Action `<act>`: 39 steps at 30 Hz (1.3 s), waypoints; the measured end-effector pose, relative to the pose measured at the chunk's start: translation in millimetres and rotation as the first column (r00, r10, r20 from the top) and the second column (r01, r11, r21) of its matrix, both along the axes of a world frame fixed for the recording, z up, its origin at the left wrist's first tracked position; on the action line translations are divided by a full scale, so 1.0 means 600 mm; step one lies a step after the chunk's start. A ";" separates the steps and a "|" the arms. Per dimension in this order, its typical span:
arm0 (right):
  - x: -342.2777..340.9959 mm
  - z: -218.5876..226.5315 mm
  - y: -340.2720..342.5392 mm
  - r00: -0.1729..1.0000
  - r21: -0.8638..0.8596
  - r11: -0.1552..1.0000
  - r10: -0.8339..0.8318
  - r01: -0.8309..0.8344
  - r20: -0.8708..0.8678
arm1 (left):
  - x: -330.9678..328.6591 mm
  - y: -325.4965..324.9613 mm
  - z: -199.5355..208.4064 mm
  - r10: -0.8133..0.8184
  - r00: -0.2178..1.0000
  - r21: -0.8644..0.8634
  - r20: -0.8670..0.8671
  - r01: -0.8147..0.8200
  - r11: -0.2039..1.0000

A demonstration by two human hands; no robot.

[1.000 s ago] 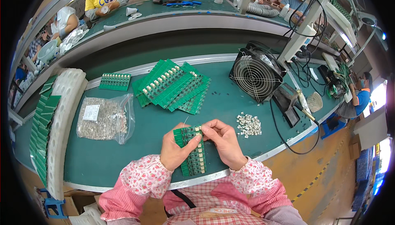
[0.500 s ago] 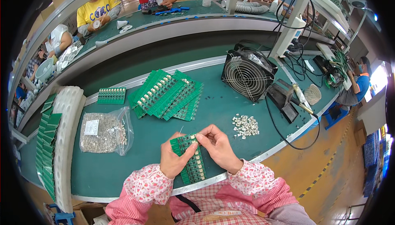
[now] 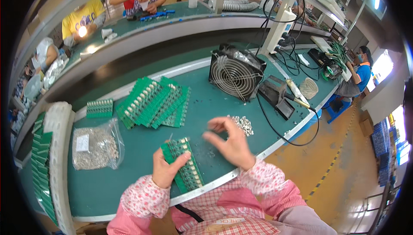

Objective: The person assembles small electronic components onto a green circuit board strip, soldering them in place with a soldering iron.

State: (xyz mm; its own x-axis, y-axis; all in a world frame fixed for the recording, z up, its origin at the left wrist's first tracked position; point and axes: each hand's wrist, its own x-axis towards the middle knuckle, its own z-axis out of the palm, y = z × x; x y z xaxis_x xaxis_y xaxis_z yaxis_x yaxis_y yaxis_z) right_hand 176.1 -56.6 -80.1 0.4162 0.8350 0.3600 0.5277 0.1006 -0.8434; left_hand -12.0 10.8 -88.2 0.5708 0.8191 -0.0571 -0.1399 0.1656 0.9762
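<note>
Here's the green circuit board (image 3: 187,174), tilted up over the front of the bench, its lower end by the pale metal edge. The left hand (image 3: 165,167) has it, thumb pressed across the face and fingers tucked behind, forearm angled in from below. And the right hand (image 3: 234,144), slightly blurred, hangs well apart from the board, thumb and fingers spread in a loose curl, just beside the pile of small metal parts (image 3: 244,125).

Out across the green bench (image 3: 140,162): a fanned stack of boards (image 3: 152,102) beyond the hands, one small board (image 3: 100,108) to its left, then a clear bag of parts (image 3: 95,148) and a white foam slab (image 3: 60,155) with more boards lined along it. Over on the right, a black fan (image 3: 237,76) stands near a black stand (image 3: 277,99).

Further off, co-workers sit at a far bench (image 3: 180,12), and another in blue (image 3: 363,75) sits above the tan floor (image 3: 325,157).
</note>
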 end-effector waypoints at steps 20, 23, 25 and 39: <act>0.036 0.018 -0.011 0.989 -0.248 0.963 0.080 -0.109 -0.124 | -0.009 0.013 -0.020 -0.054 0.998 -0.039 0.025 0.055 0.998; 0.023 0.005 -0.011 0.917 -0.223 0.953 0.106 -0.204 -0.385 | -0.006 0.015 -0.023 -0.059 0.998 -0.012 0.005 0.059 0.998; 0.020 0.004 -0.009 0.895 -0.226 0.945 0.122 -0.237 -0.430 | -0.006 0.017 -0.020 -0.047 0.999 0.008 -0.011 0.047 0.999; -0.016 -0.003 -0.001 0.597 -0.107 0.928 0.139 -0.358 -0.790 | -0.005 0.015 -0.016 0.005 0.999 0.084 -0.049 -0.001 0.996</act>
State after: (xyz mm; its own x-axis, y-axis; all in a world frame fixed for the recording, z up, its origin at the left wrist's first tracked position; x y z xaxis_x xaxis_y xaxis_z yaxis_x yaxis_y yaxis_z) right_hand 166.2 -57.2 -81.7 0.2080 0.9572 -0.2013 -0.3269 -0.1260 -0.9366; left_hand -15.1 19.9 -97.5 0.5665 0.8239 -0.0162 -0.0915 0.0824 0.9924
